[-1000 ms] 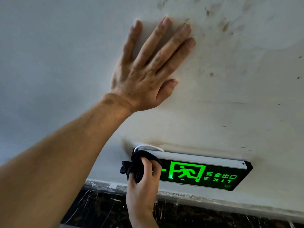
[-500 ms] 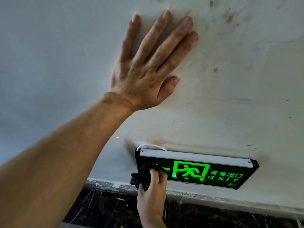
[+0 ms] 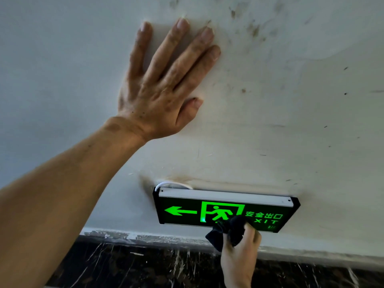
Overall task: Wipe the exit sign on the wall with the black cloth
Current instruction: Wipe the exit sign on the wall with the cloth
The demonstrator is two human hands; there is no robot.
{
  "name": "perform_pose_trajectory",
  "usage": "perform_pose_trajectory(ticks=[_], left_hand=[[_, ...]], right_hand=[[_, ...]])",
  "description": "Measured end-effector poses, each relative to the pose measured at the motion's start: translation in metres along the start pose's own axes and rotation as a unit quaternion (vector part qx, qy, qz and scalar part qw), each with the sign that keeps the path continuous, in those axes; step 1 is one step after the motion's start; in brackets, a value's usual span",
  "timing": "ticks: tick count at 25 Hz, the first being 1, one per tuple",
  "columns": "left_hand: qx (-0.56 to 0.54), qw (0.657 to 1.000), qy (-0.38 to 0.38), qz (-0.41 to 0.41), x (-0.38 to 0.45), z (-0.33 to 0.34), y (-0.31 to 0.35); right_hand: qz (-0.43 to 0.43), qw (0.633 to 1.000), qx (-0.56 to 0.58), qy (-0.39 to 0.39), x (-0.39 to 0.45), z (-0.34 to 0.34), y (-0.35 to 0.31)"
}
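The exit sign [image 3: 187,210] is a black box with a lit green arrow, running figure and lettering, fixed low on the white wall. My right hand [image 3: 241,256] reaches up from below and grips a bunched black cloth [image 3: 230,227], pressing it on the sign's lower middle, over the first letter of EXIT. My left hand [image 3: 164,86] lies flat on the wall above the sign, fingers spread, holding nothing.
The white wall [image 3: 291,121] is stained and speckled above the sign. A white cable [image 3: 172,183] loops behind the sign's top left corner. Below runs a dark marbled skirting [image 3: 124,265] with paint splashes.
My right hand has slid the cloth rightward along the sign, from its left end to the lower middle, uncovering the green arrow. My left hand stays flat on the wall.
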State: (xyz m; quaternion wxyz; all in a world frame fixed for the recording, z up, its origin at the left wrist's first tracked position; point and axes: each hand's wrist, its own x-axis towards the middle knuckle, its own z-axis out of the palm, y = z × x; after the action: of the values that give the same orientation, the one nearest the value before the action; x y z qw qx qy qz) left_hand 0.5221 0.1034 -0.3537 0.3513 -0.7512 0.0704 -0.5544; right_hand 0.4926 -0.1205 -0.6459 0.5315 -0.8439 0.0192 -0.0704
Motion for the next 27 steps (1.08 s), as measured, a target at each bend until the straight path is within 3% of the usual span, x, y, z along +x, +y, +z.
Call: perform_pose_trajectory(ticks=[6, 8, 11, 13, 20, 24, 27], left_hand=[[0.018, 1.000, 0.006, 0.002, -0.003, 0.002, 0.001], [0.020, 1.000, 0.007, 0.000, -0.004, 0.002, 0.001], [0.019, 1.000, 0.007, 0.001, -0.004, 0.003, 0.000], [0.015, 1.000, 0.009, 0.001, -0.005, 0.003, 0.001], [-0.007, 1.000, 0.007, -0.008, -0.006, 0.004, -0.001], [-0.061, 0.998, -0.021, -0.013, -0.004, -0.004, 0.000], [-0.095, 0.991, -0.083, -0.038, -0.004, -0.019, 0.004]], right_hand=[[0.113, 0.992, -0.002, 0.062, 0.038, -0.046, 0.020], [0.161, 0.983, 0.046, 0.078, 0.047, -0.053, 0.024], [0.297, 0.923, 0.231, 0.084, 0.059, -0.057, 0.018], [0.333, 0.893, 0.292, 0.082, 0.066, -0.060, 0.013], [0.303, 0.889, 0.333, 0.086, 0.066, -0.071, -0.020], [0.279, 0.884, 0.372, 0.034, 0.058, -0.077, -0.044], [0.251, 0.871, 0.421, -0.010, 0.039, -0.093, -0.064]])
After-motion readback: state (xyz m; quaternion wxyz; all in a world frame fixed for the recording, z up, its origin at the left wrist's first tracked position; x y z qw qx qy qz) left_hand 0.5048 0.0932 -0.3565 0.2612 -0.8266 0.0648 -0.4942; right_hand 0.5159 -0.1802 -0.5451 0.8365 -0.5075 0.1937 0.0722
